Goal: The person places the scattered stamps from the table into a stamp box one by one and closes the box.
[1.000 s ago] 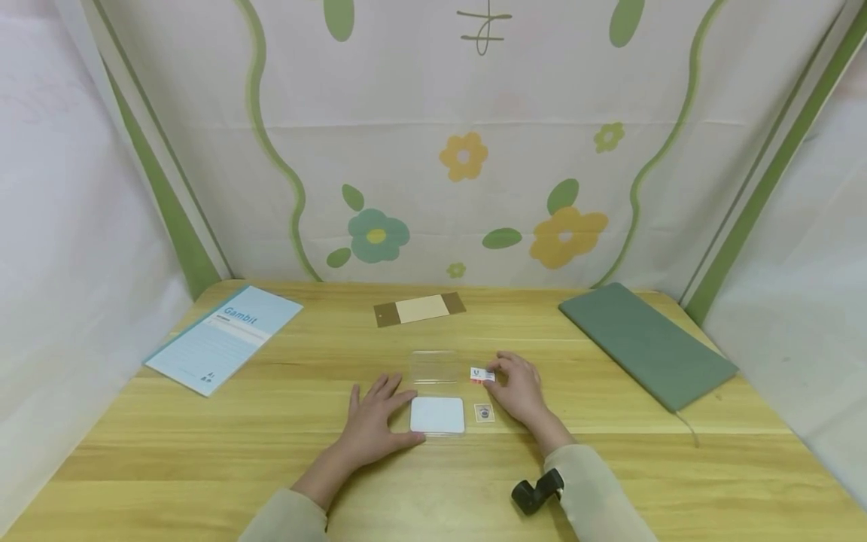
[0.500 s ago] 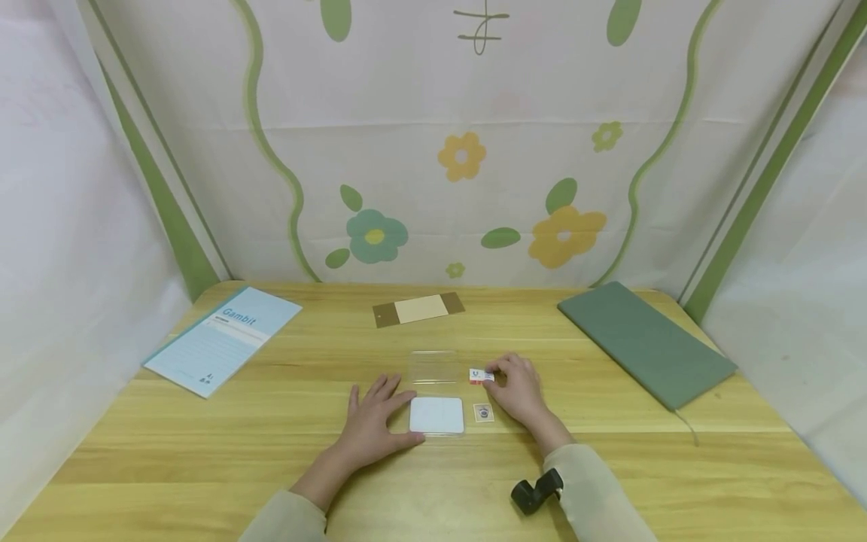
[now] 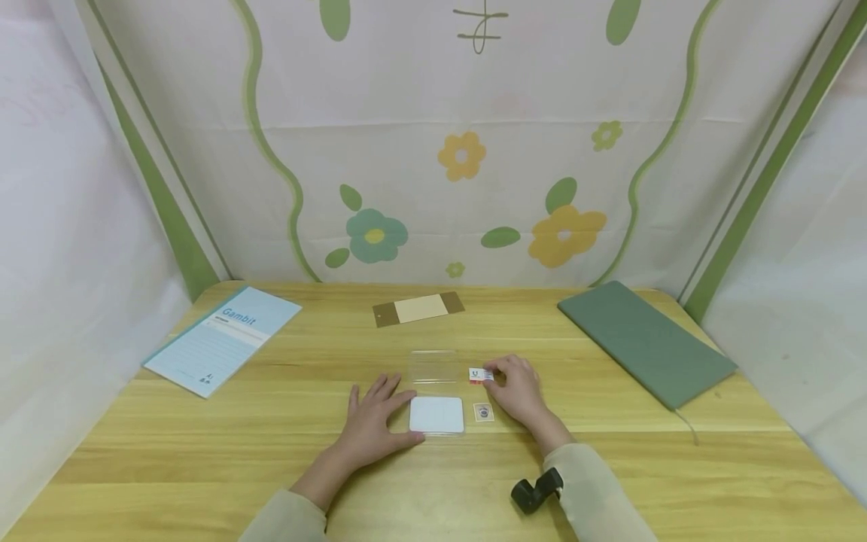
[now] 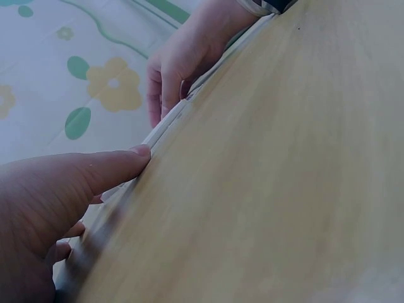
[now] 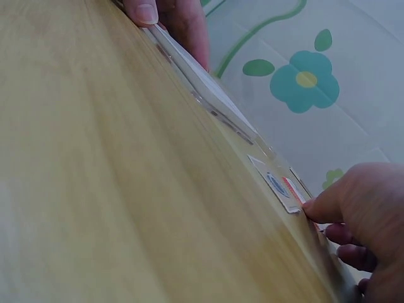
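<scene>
My left hand (image 3: 372, 425) holds a shallow clear plastic case (image 5: 237, 131) at its left end, thumb at the near corner and index finger at the far one. White cards (image 3: 436, 415) lie in the case. Its clear lid (image 3: 434, 366) lies flat just beyond. My right hand (image 3: 518, 390) pinches the right edge of a small white-and-red card (image 3: 478, 375) printed with a blue mark, low at the tabletop. A small square stamp-like piece (image 3: 484, 412) with a dark round picture lies between the case and my right hand.
A pale-blue notebook (image 3: 223, 340) lies at the left, a green notebook (image 3: 643, 342) with a ribbon at the right. A brown-and-cream card strip (image 3: 420, 309) lies at the back of the wooden table (image 3: 169, 467). Behind hangs a flowered curtain (image 3: 406, 90).
</scene>
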`<action>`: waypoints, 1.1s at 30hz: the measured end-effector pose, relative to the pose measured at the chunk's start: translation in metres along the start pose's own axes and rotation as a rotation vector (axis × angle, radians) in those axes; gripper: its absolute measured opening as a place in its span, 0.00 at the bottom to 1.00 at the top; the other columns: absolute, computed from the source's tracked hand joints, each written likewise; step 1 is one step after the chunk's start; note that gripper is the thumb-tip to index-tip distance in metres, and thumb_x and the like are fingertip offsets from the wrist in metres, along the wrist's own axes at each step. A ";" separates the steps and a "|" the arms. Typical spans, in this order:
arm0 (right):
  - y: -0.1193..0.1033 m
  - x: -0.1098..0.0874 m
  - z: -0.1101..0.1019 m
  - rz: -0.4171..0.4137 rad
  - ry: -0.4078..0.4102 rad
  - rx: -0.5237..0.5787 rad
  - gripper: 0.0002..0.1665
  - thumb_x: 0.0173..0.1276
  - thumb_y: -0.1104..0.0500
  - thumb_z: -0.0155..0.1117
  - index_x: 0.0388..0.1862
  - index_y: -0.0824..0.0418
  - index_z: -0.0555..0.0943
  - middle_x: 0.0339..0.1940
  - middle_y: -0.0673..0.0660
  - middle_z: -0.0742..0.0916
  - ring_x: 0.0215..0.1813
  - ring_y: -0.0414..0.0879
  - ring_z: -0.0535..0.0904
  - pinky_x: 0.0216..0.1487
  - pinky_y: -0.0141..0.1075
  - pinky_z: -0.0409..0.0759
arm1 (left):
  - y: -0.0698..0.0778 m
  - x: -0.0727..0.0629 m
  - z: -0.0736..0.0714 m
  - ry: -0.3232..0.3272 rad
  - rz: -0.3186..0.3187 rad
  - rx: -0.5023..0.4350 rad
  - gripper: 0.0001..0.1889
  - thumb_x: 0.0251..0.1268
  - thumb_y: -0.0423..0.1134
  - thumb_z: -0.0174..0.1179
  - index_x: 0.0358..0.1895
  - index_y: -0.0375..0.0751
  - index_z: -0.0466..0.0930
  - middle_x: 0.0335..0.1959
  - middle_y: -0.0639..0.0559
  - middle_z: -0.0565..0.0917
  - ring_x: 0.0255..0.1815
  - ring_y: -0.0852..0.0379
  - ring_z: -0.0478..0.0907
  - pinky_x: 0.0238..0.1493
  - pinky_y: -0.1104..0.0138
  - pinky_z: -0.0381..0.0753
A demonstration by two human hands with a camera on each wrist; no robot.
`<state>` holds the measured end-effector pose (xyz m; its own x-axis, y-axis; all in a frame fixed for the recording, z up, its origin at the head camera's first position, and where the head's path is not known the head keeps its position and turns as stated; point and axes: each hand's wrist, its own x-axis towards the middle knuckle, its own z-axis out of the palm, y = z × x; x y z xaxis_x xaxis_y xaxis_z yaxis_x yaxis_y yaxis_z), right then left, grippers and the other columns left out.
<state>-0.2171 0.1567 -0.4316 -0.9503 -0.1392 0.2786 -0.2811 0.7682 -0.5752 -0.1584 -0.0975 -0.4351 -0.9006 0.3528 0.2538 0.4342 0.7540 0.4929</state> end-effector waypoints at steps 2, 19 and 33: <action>0.000 0.000 0.000 -0.002 0.000 0.006 0.13 0.51 0.61 0.65 0.38 0.60 0.79 0.37 0.53 0.77 0.43 0.50 0.66 0.46 0.47 0.59 | 0.000 0.000 0.000 0.002 0.001 0.001 0.35 0.42 0.63 0.58 0.54 0.48 0.71 0.62 0.42 0.60 0.63 0.42 0.49 0.53 0.40 0.32; -0.002 0.001 0.001 -0.021 0.003 0.005 0.14 0.51 0.63 0.63 0.40 0.60 0.80 0.35 0.51 0.78 0.40 0.47 0.68 0.46 0.46 0.58 | -0.003 0.001 0.000 0.001 0.001 0.007 0.35 0.42 0.65 0.56 0.55 0.48 0.71 0.62 0.43 0.60 0.63 0.42 0.48 0.54 0.40 0.31; -0.002 0.002 0.000 0.002 0.015 0.038 0.15 0.49 0.64 0.65 0.40 0.57 0.80 0.33 0.50 0.76 0.38 0.47 0.68 0.46 0.46 0.56 | 0.000 0.001 0.000 0.001 0.006 0.012 0.35 0.42 0.64 0.58 0.54 0.48 0.71 0.62 0.42 0.60 0.63 0.42 0.49 0.53 0.40 0.32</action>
<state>-0.2184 0.1549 -0.4300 -0.9488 -0.1277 0.2889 -0.2842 0.7440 -0.6047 -0.1594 -0.0972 -0.4344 -0.8980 0.3568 0.2574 0.4394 0.7584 0.4814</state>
